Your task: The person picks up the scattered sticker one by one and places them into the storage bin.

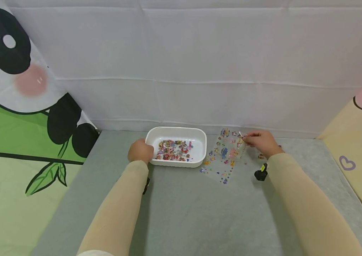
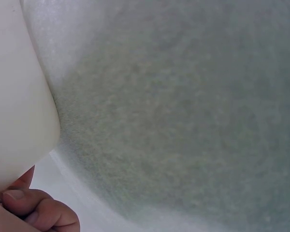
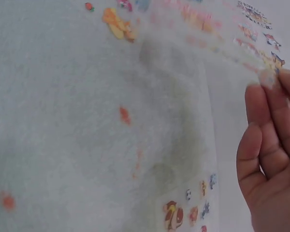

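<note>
The clear sticker sheet is just right of the white tray, held by its edge, with the white backdrop rising behind it. After that backdrop, the largest thing we see is the grey table, and near its far edge sits the white tray. The left hand is clamped on the tray's left end; the left wrist view shows curled fingers against the wall, only in part. Clear sheeting dotted with colour reaches from beside the tray toward the right hand; whether it is one sheet or several overlapping, we cannot tell. That right hand has thumb and fingertips together on the sheet's edge, and its wrist view shows the sheet lifted and blurred close by. Below the right wrist we notice a small black device with a yellow patch. Smallest are the colourful stickers clustered on the tray's floor, loose or on a sheet of their own, we cannot say. We judge the work to be partway: some pieces are already in the tray, while the sheet in hand and more sticker-covered sheeting are outside it, not yet dealt with.
</note>
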Demonstrator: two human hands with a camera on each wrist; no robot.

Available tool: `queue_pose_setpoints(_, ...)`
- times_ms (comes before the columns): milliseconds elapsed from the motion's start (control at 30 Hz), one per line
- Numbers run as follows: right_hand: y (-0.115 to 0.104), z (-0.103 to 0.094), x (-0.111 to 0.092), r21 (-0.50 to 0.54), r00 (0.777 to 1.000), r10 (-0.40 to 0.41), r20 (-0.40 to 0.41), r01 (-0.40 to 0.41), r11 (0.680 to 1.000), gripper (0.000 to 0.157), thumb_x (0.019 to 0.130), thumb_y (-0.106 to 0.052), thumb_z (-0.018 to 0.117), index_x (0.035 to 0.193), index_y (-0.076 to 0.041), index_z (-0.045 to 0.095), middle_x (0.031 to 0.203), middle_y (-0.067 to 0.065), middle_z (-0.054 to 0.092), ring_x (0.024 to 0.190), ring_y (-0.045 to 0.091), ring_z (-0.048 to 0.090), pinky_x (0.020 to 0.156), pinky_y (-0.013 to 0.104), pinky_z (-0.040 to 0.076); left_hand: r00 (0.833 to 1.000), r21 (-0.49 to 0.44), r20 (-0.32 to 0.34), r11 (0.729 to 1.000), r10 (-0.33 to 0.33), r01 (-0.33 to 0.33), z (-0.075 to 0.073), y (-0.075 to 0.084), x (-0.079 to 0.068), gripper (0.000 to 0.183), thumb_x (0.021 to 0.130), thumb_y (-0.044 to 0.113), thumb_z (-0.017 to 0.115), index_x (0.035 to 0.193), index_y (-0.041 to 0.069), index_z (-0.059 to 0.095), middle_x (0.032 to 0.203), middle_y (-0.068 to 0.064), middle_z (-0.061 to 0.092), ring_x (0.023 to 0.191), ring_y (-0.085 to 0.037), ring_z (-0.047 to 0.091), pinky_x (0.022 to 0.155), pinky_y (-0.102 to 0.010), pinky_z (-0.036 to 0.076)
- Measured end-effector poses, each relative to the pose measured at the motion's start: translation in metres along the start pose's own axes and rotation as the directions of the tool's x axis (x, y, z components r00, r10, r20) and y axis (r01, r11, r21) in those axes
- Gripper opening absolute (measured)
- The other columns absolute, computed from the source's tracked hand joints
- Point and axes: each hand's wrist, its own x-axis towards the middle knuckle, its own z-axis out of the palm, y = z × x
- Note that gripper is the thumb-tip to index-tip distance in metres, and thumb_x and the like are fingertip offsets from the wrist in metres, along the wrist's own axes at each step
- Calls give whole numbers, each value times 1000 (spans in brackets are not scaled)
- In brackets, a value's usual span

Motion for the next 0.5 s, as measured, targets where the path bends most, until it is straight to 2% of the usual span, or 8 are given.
queue_pose_setpoints(233,-9,0,0,27,1000,5,-12,-5,1000,37,100,-30,69,120,1,69,110,10,70,99,23,64,100,54,48,1000,-2,6,1000,-11,11,3,-1,4,42,95,16,55,132,1,66,120,-20,71,105,-37,67,88,-54,54)
queue_pose_setpoints(500,-18,0,2,6,1000,15,-4,-15,1000,41,102,-34,66,125,0,68,117,12,69,99,22,65,101,52,49,1000,7,3,1000,-9,9,4,-2,5,42,95,16,55,133,1,65,121,-20,70,107,-37,66,91,-55,53)
